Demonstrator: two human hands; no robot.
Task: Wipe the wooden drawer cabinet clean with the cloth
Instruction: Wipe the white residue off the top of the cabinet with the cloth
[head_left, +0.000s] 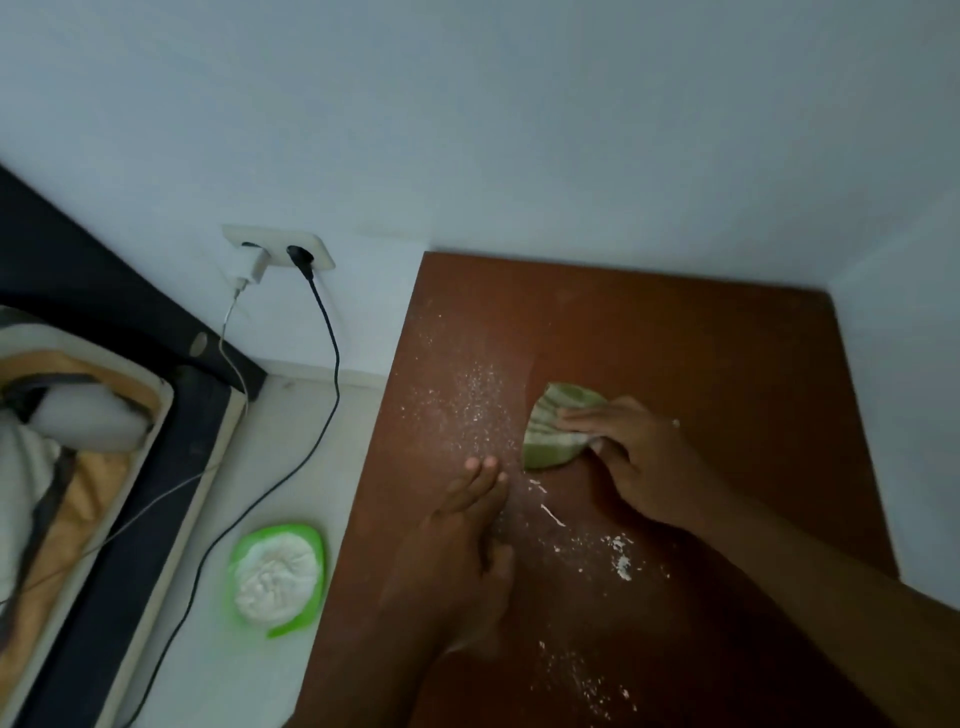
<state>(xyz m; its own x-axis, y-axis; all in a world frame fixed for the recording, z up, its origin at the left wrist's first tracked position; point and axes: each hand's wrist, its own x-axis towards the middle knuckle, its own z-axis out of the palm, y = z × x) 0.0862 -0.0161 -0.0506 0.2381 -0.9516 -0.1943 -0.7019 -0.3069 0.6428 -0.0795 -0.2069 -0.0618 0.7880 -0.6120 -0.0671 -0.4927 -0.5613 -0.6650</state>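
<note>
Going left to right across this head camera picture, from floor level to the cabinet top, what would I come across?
bed → green bowl of white powder on the floor → left hand → green cloth → right hand, which presses on the cloth.

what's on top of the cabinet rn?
White powder scattered on the cabinet top, green cloth under the right hand, left hand flat beside it. Surface beneath cloth and hands is hidden.

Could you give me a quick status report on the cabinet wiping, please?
Right hand presses green cloth flat on cabinet top. Left hand flat on the top, beside cloth. White powder scattered left of cloth; left hand sits amid it.
</note>
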